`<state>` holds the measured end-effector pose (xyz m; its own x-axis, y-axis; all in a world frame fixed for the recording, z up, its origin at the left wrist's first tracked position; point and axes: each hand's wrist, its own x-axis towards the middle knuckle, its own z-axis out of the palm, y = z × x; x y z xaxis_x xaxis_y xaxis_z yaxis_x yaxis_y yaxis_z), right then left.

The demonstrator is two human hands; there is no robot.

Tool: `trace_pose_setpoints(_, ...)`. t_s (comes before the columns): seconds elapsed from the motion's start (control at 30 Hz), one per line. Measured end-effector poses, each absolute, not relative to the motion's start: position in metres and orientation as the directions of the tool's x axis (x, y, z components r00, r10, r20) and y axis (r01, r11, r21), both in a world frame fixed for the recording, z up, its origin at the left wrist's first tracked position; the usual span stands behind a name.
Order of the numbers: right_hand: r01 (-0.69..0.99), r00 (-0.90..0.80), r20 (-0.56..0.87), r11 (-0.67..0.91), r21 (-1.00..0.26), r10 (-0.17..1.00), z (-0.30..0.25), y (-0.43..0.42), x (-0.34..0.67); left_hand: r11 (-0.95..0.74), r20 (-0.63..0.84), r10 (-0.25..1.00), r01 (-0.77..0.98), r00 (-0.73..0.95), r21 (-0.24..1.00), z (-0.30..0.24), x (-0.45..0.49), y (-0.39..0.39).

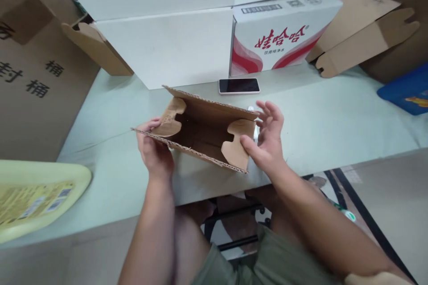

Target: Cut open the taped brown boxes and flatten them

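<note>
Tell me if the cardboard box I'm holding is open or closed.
Open. The cardboard box shows its bare inside, both side flaps only part-folded; left hand grips one side, right hand thumbs the other flap.

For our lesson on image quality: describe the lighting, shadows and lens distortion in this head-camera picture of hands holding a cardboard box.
Head view: soft, even light, no glare; head view: only a faint shadow on the table under the cardboard box; head view: the wide lens makes the table's near edge and the printed carton lean.
</note>
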<state>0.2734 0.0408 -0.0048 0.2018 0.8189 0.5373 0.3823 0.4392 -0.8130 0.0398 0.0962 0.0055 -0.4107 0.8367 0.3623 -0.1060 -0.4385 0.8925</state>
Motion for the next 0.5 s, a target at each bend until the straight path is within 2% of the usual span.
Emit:
trace_pose_setpoints(0.1, 0.200, 0.144, 0.423, 0.392, -0.898, 0.895, -0.013, 0.035, 0.281, -0.428, 0.372, 0.844, -0.068, -0.388, 0.901, 0.004, 0.049, 0.096)
trace_pose_setpoints(0.27, 0.145, 0.103, 0.366, 0.350, -0.925, 0.925, -0.012, 0.031, 0.290, -0.406, 0.344, 0.859, -0.097, -0.379, 0.909, 0.002, 0.048, 0.085)
trace_pose_setpoints(0.4, 0.145, 0.092, 0.484, 0.469, -0.871, 0.870, -0.010, 0.025, 0.297, -0.408, 0.364, 0.849, -0.038, -0.383, 0.912, 0.001, 0.050, 0.067)
trace_pose_setpoints(0.5, 0.081, 0.096, 0.548, 0.542, -0.836, 0.831, -0.012, 0.020, 0.303, -0.370, 0.364, 0.847, 0.063, -0.387, 0.927, 0.001, 0.056, 0.054)
